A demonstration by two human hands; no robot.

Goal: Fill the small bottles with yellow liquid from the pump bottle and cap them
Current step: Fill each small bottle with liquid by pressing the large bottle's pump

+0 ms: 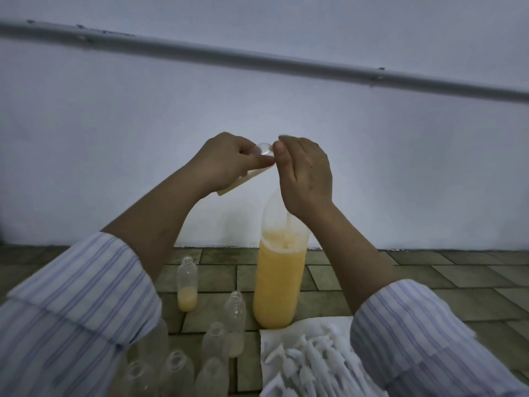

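The left hand (226, 160) grips a tilted small bottle (243, 179), and the right hand (306, 173) pinches at its mouth. Below the right hand stands the unlabelled pump bottle (279, 285) of yellow liquid; no writing shows.

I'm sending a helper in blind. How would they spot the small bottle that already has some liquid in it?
Start at the tall bottle of yellow liquid on the tiled floor. Left of it stands a small clear bottle, apart from the cluster of small bottles. It alone has a clear yellow layer at its bottom.
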